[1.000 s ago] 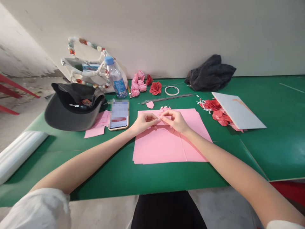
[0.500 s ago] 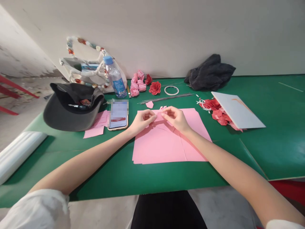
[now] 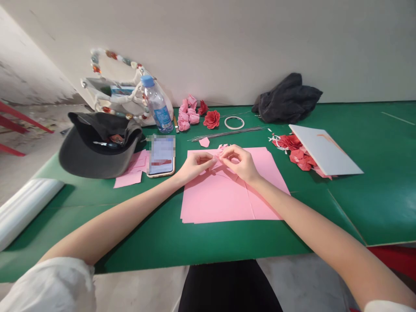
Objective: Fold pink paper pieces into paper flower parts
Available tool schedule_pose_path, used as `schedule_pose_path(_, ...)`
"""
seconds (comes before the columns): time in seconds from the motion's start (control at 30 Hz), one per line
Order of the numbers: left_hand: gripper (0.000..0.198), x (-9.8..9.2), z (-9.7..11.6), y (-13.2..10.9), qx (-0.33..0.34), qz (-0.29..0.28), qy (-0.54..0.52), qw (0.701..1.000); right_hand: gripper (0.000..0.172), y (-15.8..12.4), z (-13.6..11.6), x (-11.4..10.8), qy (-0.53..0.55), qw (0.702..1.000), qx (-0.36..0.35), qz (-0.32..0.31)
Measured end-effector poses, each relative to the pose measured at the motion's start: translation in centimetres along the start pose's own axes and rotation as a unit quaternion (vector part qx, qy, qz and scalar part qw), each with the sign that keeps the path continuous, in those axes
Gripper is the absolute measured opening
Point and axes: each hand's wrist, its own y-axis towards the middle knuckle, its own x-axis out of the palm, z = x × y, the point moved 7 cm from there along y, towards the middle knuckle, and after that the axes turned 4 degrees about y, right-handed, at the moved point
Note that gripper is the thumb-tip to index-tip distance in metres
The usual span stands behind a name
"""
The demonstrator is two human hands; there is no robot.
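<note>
Over the upper part of a stack of pink paper sheets (image 3: 217,199), my left hand (image 3: 197,165) and my right hand (image 3: 239,163) meet fingertip to fingertip. Both are closed in a pinch on a small pink paper piece (image 3: 216,158), mostly covered by the fingers. Just beyond the hands lie small cut pink scraps (image 3: 223,147). A single pink paper petal (image 3: 204,141) rests behind my left hand, near a bundle of thin wires (image 3: 229,134).
Behind are pink paper roses (image 3: 187,117), a red paper rose (image 3: 211,119) and a tape roll (image 3: 234,123). On the left stand a cap (image 3: 97,149), a phone (image 3: 161,156) and a water bottle (image 3: 159,106). A white board (image 3: 325,149) leans over red flowers on the right.
My fingertips have drawn closer together around the pink paper piece, with the left hand shifting slightly right. Nothing else on the table has visibly moved.
</note>
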Motion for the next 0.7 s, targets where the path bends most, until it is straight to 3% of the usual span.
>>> schedule_pose_path(0.2,0.03,-0.2,-0.1,0.0,-0.004,0.009,-0.017,1.0,0.011,0.1,-0.7,0.1,-0.005,0.999,-0.024,-0.021)
schedule_pose_path(0.4,0.031,-0.1,0.0,0.0,-0.003,0.006,-0.031,1.0,0.022,-0.1,1.6,0.2,0.072,0.994,0.083,-0.012)
schedule_pose_path(0.7,0.033,0.0,0.1,-0.2,-0.026,0.009,-0.014,1.0,0.025,-0.2,1.8,1.0,0.084,0.991,0.087,-0.053)
